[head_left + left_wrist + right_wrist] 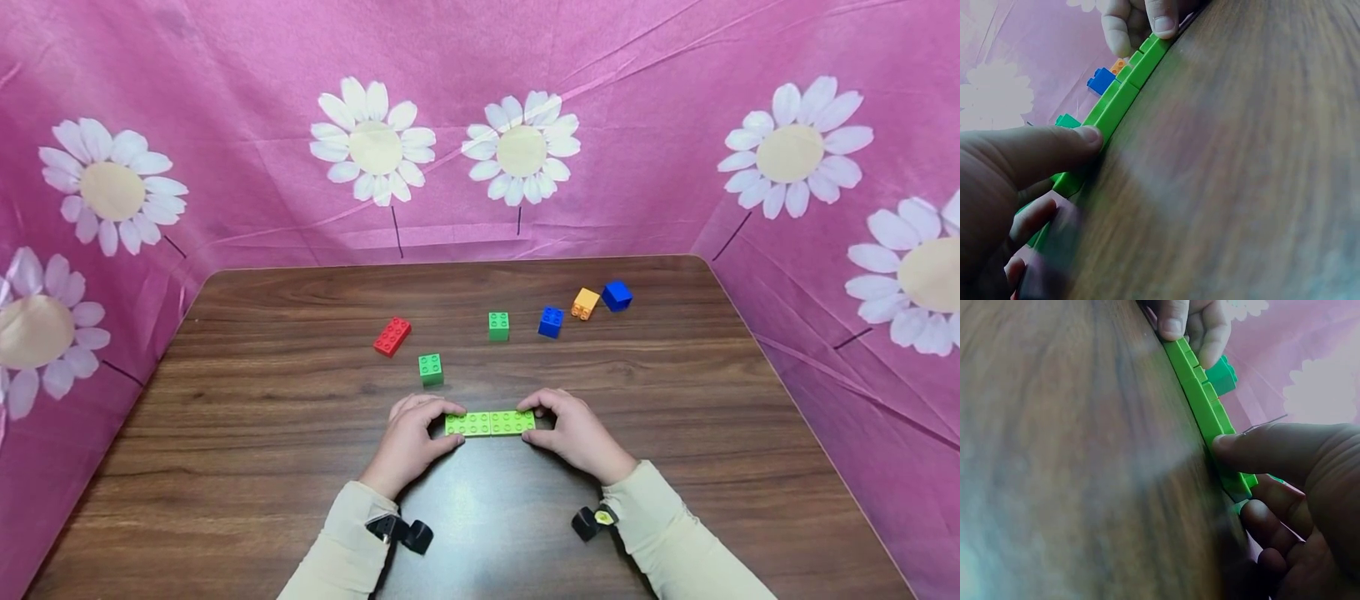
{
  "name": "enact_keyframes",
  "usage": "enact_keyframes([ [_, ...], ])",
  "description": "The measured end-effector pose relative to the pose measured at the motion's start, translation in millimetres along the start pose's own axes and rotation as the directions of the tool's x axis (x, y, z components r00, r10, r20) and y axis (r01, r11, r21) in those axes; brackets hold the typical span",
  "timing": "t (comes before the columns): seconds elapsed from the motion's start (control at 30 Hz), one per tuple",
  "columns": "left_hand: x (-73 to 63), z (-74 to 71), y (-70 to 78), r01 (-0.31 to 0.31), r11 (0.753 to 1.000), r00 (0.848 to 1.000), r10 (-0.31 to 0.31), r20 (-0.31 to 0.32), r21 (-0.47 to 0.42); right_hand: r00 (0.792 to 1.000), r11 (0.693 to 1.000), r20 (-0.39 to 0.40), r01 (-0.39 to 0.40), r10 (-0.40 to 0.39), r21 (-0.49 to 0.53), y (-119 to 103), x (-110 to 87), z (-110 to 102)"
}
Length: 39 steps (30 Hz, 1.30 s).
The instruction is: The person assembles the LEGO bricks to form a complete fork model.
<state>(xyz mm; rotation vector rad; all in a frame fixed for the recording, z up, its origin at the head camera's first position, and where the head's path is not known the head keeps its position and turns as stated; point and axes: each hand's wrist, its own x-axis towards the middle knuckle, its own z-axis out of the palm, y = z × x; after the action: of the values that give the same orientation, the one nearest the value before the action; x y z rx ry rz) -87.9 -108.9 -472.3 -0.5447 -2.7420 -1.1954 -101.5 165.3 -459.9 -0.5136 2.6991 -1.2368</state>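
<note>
Two lime-green toy building bricks lie end to end in one row on the table, their short ends meeting at a thin seam. My left hand (409, 442) pinches the left lime brick (474, 424) between thumb and index finger near its outer end. On the other side, my right hand (579, 435) pinches the right lime brick (510, 422) the same way. Both wrist views show the thumbs on the near long side: the left thumb (1060, 147) and the right thumb (1266, 447). The index fingertips are partly hidden behind the bricks there.
Just beyond my left hand stands a green brick (431, 370), with a red brick (392, 337) farther left. Another green brick (498, 327), a blue brick (551, 322), an orange brick (585, 304) and a second blue brick (617, 296) lie toward the back. Pink flowered cloth (450, 50) surrounds the wooden table (247, 400).
</note>
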Motion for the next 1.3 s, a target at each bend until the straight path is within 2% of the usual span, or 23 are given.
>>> enact_keyframes([
  [0.33, -2.5, 0.8, -3.3, 0.005, 1.000, 1.000, -0.005, -0.007, 0.003, 1.000, 1.000, 0.011, -0.001, 0.001, 0.016, 1.5, 0.3, 3.9],
  [0.53, -2.2, 3.3, -5.1, -0.006, 1.000, 1.000, 0.006, -0.001, -0.003, 0.999, 0.999, -0.006, 0.032, -0.032, 0.032, 5.6, -1.9, 2.4],
  [0.73, -1.1, 2.8, -5.8, -0.011, 1.000, 1.000, 0.010, -0.005, -0.019, 0.999, 0.995, -0.019, 0.037, -0.036, 0.089, 6.2, -1.1, 1.4],
  [1.0, -0.5, 1.1, -5.4, -0.013, 1.000, 1.000, 0.013, 0.003, -0.002, 0.997, 0.985, -0.071, 0.033, -0.021, 0.167, 6.7, 0.0, 1.3],
  [1.3, -0.6, 1.1, -4.8, -0.010, 1.000, 1.000, 0.010, 0.003, -0.001, 0.987, 0.967, -0.156, -0.006, 0.047, 0.256, 6.4, 1.5, 1.4],
])
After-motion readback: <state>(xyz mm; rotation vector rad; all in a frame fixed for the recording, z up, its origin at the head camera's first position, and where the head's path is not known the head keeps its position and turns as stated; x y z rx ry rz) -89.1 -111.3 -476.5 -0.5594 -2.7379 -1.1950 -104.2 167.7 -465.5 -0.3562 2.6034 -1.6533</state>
